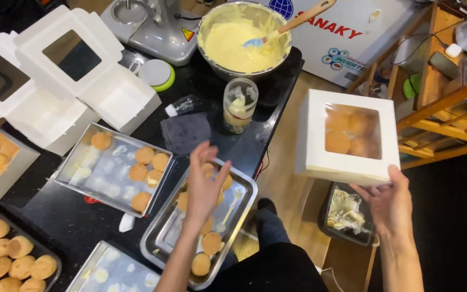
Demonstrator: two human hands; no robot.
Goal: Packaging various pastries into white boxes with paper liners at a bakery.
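Rightward, right hand [387, 203] holds closed white windowed box [349, 138].

We hold our right hand [389, 204] under a closed white window box [351, 136] of golden pastries, gripping its near edge out over the floor at three o'clock. Our left hand [204, 181] hovers with fingers spread over a steel tray [243, 208] of round pastries at six o'clock. At twelve o'clock sits a mixing bowl [244, 38] of pale yellow cream with a spatula [293, 24]. Open empty boxes [71, 70] lie at ten o'clock.
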